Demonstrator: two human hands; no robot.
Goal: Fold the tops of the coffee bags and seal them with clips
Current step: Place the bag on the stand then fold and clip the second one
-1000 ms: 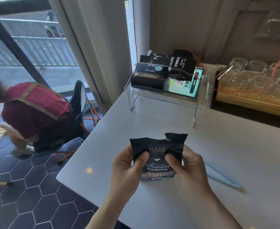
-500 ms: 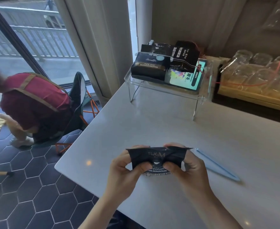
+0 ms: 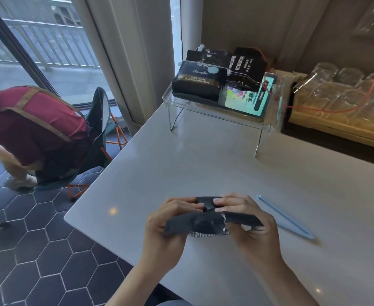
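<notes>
Both hands, left [image 3: 168, 228] and right [image 3: 251, 226], pinch the black coffee bag [image 3: 206, 223] over the tabletop [image 3: 203, 164] near edge, top rolled. Blue clip [image 3: 285, 217] lies at 3 o'clock, close. Risk: freeing one hand for it lets the fold spring open.

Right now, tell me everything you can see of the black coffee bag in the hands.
The coffee bag is small, black and looks like crinkly foil or plastic. Its top is bent over toward the camera, so the front print is mostly hidden; only a strip of white pattern shows along the bottom edge. It is held over the near edge of the white table; whether it rests on it cannot be told. The left hand and the right hand grip its two sides, fingers curled over the fold. No clip is on it.
</notes>
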